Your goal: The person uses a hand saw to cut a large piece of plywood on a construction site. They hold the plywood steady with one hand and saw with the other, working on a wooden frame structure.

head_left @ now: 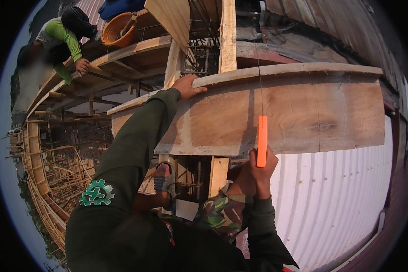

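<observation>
head view: left hand (pixel 189 86) clenched over top edge of wide wooden board (pixel 303 113), set on edge across formwork. right hand (pixel 258 170) grasping orange marker (pixel 261 140) against board's lower face. board judged heavy, stiff, rough; best held at top edge.

Open-air building site in hazy daylight. White corrugated roofing (pixel 340 199) spreads below right. Wooden formwork (pixel 45 177) and scaffolding runs down the left. An orange basin (pixel 115 29) sits on planks above, beside a co-worker (pixel 61 38) in green sleeves.
</observation>
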`<act>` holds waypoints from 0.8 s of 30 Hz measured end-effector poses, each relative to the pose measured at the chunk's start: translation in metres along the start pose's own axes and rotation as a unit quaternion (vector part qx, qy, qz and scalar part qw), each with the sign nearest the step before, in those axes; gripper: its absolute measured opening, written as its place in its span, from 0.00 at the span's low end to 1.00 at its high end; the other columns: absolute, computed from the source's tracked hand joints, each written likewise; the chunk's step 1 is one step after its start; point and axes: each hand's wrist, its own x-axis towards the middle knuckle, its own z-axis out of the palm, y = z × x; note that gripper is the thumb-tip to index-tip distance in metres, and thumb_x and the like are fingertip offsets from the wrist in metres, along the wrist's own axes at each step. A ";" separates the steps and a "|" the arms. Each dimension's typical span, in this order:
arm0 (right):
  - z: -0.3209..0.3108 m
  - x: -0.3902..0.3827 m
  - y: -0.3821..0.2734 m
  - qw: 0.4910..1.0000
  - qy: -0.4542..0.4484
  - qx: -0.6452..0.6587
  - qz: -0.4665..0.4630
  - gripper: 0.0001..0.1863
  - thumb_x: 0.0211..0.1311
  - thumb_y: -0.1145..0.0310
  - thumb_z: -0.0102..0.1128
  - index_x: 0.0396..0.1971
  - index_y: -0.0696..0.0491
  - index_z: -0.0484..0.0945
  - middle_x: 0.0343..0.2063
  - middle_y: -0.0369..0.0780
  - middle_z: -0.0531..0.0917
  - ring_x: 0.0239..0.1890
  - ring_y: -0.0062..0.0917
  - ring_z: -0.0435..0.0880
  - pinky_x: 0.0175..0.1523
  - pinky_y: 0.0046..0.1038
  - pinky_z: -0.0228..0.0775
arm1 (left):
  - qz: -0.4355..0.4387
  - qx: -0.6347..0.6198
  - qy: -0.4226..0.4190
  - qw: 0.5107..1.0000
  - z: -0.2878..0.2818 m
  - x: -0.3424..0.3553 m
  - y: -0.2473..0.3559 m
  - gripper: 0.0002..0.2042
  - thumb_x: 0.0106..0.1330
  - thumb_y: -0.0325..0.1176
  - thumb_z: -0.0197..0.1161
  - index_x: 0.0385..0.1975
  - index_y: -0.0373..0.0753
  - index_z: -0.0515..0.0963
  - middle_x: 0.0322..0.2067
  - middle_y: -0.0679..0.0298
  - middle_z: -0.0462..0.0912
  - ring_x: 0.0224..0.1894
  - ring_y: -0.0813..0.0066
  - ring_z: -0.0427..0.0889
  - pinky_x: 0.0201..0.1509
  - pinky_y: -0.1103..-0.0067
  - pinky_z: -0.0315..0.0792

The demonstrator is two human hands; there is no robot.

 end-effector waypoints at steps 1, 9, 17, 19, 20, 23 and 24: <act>0.000 0.000 0.000 1.000 0.013 0.001 0.008 0.08 0.53 0.73 0.72 0.28 0.57 0.80 0.20 0.45 0.83 0.22 0.38 0.85 0.32 0.32 0.76 | 0.000 -0.002 -0.004 1.000 0.000 -0.001 0.000 0.35 0.62 0.68 0.67 0.50 0.37 0.78 0.50 0.48 0.80 0.56 0.49 0.79 0.59 0.62 0.72; -0.002 0.000 0.001 0.999 0.028 -0.026 0.008 0.06 0.53 0.72 0.69 0.26 0.57 0.80 0.23 0.48 0.84 0.27 0.45 0.86 0.34 0.37 0.78 | -0.018 -0.003 -0.016 1.000 0.006 0.001 0.000 0.37 0.62 0.68 0.67 0.55 0.37 0.77 0.52 0.48 0.80 0.58 0.49 0.79 0.61 0.63 0.72; -0.010 0.005 -0.015 0.999 0.011 -0.030 0.036 0.08 0.54 0.70 0.69 0.26 0.58 0.79 0.21 0.49 0.82 0.25 0.44 0.86 0.32 0.35 0.76 | 0.028 -0.041 -0.072 0.996 0.001 0.016 -0.010 0.47 0.59 0.69 0.69 0.69 0.37 0.67 0.63 0.48 0.74 0.66 0.51 0.74 0.67 0.64 0.70; -0.011 0.009 -0.022 0.993 -0.009 -0.059 0.105 0.07 0.53 0.69 0.68 0.27 0.56 0.81 0.23 0.50 0.84 0.29 0.48 0.87 0.34 0.38 0.78 | 0.058 -0.013 -0.055 0.997 -0.004 0.025 0.015 0.53 0.56 0.67 0.72 0.75 0.38 0.59 0.69 0.51 0.69 0.69 0.51 0.71 0.69 0.61 0.68; -0.011 0.012 -0.026 0.996 0.003 -0.043 0.073 0.07 0.53 0.69 0.69 0.27 0.57 0.81 0.23 0.50 0.84 0.28 0.47 0.87 0.34 0.37 0.78 | 0.092 -0.027 -0.038 0.995 -0.006 0.032 0.035 0.53 0.56 0.66 0.72 0.75 0.39 0.60 0.69 0.51 0.68 0.69 0.51 0.71 0.69 0.62 0.68; -0.011 0.019 -0.039 0.995 0.001 -0.055 0.078 0.08 0.53 0.69 0.69 0.27 0.58 0.81 0.23 0.49 0.84 0.28 0.47 0.87 0.34 0.36 0.78 | 0.131 -0.018 0.000 0.991 0.001 0.056 0.107 0.49 0.54 0.60 0.74 0.73 0.40 0.63 0.67 0.51 0.72 0.65 0.52 0.75 0.68 0.63 0.71; -0.010 0.022 -0.045 0.996 0.007 -0.052 0.073 0.09 0.53 0.69 0.69 0.27 0.58 0.81 0.22 0.49 0.84 0.27 0.46 0.87 0.34 0.36 0.78 | 0.171 0.000 0.042 0.984 0.002 0.063 0.127 0.46 0.54 0.57 0.75 0.72 0.40 0.66 0.64 0.50 0.76 0.62 0.51 0.79 0.66 0.64 0.73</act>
